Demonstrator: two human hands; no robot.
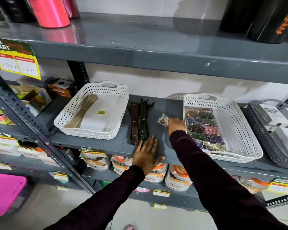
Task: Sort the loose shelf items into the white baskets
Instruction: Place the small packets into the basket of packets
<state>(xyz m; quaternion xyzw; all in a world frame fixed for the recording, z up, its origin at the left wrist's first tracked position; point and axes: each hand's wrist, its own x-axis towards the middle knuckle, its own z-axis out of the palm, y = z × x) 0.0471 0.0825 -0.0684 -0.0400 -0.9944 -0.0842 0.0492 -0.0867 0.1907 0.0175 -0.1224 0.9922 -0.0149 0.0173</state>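
Two white baskets (106, 103), two loose bundles (138, 120).

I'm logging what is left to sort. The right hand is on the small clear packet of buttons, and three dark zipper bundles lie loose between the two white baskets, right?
Not quite. The head view shows two dark zipper bundles, not three. The right hand is on the small clear packet.

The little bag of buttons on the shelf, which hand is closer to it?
Right. The right hand is touching the little bag of buttons. The left hand lies flat at the shelf edge, nearer the person, beside the dark zipper bundles.
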